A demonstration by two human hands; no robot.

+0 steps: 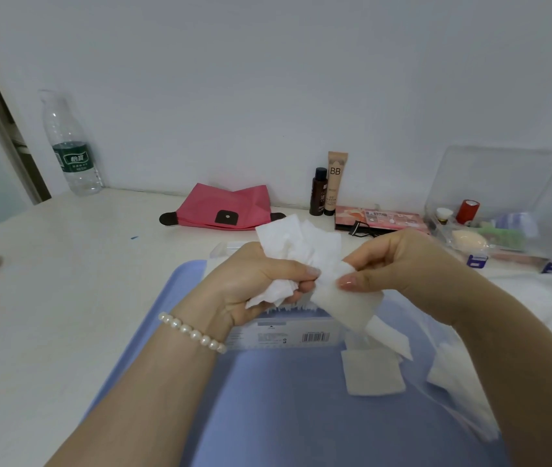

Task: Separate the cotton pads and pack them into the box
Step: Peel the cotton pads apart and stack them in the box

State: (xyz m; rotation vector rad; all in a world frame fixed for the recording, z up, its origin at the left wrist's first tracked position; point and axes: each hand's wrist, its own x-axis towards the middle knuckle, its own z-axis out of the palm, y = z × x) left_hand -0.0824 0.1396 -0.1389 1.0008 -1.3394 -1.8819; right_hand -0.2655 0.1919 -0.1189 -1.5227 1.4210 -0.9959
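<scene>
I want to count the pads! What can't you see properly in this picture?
Head view only:
- Crumpled white cotton pads: the left hand and right hand bunch them, so no count.
- White barcoded box: hands cover its top; contents hidden.
- Box print: too small to read.
- Flat square pads on the blue tray: the right forearm covers some.

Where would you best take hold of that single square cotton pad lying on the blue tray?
Probably by one edge or corner, coming from above. The single cotton pad lies flat on the blue tray, so a grip has nothing to wrap round; a thumb-and-finger pinch at its near edge, which looks clear of other pads, seems easiest. Both the left hand and the right hand are busy pulling pads apart.
</scene>
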